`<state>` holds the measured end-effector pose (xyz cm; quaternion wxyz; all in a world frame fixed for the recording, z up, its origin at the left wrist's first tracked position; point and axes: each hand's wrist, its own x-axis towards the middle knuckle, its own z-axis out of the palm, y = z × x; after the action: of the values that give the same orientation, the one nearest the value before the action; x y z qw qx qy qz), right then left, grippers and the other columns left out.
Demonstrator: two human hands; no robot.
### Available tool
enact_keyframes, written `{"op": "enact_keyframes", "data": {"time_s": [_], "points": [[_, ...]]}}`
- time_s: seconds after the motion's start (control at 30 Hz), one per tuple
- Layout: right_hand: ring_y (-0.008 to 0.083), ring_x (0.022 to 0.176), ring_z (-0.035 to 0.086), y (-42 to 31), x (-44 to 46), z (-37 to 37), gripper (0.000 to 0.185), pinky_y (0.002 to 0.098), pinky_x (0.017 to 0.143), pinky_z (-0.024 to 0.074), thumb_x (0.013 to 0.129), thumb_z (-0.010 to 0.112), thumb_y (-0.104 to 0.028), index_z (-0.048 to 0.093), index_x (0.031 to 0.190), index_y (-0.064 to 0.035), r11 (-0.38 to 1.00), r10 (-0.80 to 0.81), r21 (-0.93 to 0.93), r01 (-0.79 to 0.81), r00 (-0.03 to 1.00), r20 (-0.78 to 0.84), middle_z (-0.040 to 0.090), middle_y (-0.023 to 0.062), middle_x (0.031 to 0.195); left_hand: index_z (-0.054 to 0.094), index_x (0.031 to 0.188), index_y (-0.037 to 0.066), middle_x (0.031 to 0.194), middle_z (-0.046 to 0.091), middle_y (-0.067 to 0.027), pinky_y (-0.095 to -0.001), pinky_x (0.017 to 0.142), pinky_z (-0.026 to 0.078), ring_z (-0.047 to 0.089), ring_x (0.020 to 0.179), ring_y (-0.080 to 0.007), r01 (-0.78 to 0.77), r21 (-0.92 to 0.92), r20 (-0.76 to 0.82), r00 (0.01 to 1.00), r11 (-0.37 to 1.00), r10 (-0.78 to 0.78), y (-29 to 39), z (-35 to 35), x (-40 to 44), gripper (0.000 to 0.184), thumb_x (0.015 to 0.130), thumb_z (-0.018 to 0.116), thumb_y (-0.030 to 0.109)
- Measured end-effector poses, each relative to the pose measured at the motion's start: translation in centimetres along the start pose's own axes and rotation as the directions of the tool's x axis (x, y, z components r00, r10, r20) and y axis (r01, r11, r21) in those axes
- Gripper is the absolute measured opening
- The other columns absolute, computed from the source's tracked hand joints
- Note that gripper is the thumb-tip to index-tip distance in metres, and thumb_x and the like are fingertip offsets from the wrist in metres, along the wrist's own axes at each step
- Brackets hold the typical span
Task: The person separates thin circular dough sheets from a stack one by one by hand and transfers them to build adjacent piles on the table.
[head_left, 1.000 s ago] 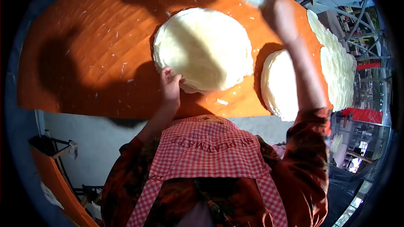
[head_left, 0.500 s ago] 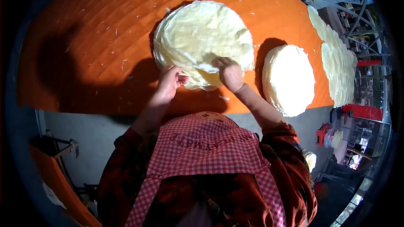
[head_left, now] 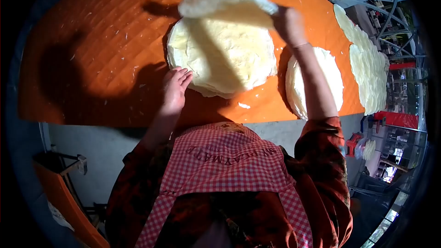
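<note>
A stack of thin, pale round sheets (head_left: 229, 59), like flatbreads or wrappers, lies on an orange quilted cover (head_left: 110, 32). My right hand (head_left: 289, 25), a little blurred, grips the edge of one thin pale round sheet (head_left: 220, 0), which hangs lifted and bent over the far side of the stack. Its shadow falls across the top of the stack. At the stack's near left edge is my left hand (head_left: 177, 85), fingers stretched out and holding nothing.
A second pale round stack (head_left: 324, 73) stands to the right, partly behind my right forearm. Overlapping pale sheets (head_left: 367, 73) lie along the cover's right edge. White scraps dot the cover, one larger scrap (head_left: 244, 105) near its front edge.
My right hand has swung from the near side of the stack to its far right, lifting the top sheet away. My left hand has let go of the near edge and spread its fingers.
</note>
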<state>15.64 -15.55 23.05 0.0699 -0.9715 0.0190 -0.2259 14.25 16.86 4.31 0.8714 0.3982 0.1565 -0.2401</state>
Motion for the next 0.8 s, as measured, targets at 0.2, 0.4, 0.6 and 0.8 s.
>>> {"op": "enact_keyframes", "data": {"time_s": [0.2, 0.4, 0.6, 0.8], "points": [[0.0288, 0.071, 0.064, -4.9, -6.5, 1.6, 0.023, 0.0383, 0.06, 0.051, 0.074, 0.054, -0.004, 0.066, 0.092, -0.0113, 0.983, -0.186, -0.011, 0.185, 0.982, -0.035, 0.066, 0.0116, 0.082, 0.049, 0.112, 0.0, 0.107, 0.056, -0.014, -0.0413, 0.099, 0.044, 0.054, 0.109, -0.0259, 0.123, 0.04, 0.065, 0.99, 0.992, -0.125, -3.5, 0.1, -1.9, 0.025, 0.089, 0.053, 0.008], [0.0277, 0.07, 0.064, -2.1, -16.7, 14.2, 0.02, 0.0386, 0.061, 0.0516, 0.072, 0.056, -0.008, 0.065, 0.089, -0.0117, 0.969, -0.171, 0.185, 0.165, 0.985, 0.018, 0.066, 0.0113, 0.083, 0.047, 0.09, 0.009, 0.093, 0.053, -0.0017, -0.0326, 0.086, 0.044, 0.052, 0.091, -0.0133, 0.137, 0.349, 0.011, 0.989, 0.927, -0.151, -3.5, 2.4, -1.4, 0.011, 0.082, 0.053, 0.005], [0.0285, 0.069, 0.063, -0.7, -14.2, 10.7, 0.025, 0.0375, 0.061, 0.0517, 0.074, 0.052, -0.006, 0.068, 0.093, -0.0122, 0.992, -0.071, 0.118, 0.048, 0.978, 0.198, 0.067, 0.0098, 0.083, 0.051, 0.096, 0.0, 0.088, 0.055, -0.0031, -0.0226, 0.06, 0.041, 0.052, 0.075, -0.0096, 0.173, 0.382, -0.063, 0.985, 0.908, -0.161, -2.1, 4.3, -1.3, 0.018, 0.079, 0.056, 0.006], [0.0257, 0.119, 0.043, -2.2, -19.2, 12.2, 0.071, 0.0415, 0.099, 0.0376, 0.066, 0.075, -0.025, 0.047, 0.129, -0.0106, 0.992, -0.125, 0.074, 0.103, 0.889, 0.441, 0.044, 0.0086, 0.134, 0.046, 0.105, 0.003, 0.091, 0.053, -0.0044, -0.028, 0.075, 0.043, 0.053, 0.085, -0.0143, 0.223, 0.449, -0.106, 0.975, 0.865, -0.196, -3.0, 3.3, 0.2, 0.029, 0.081, 0.06, 0.011]]}}
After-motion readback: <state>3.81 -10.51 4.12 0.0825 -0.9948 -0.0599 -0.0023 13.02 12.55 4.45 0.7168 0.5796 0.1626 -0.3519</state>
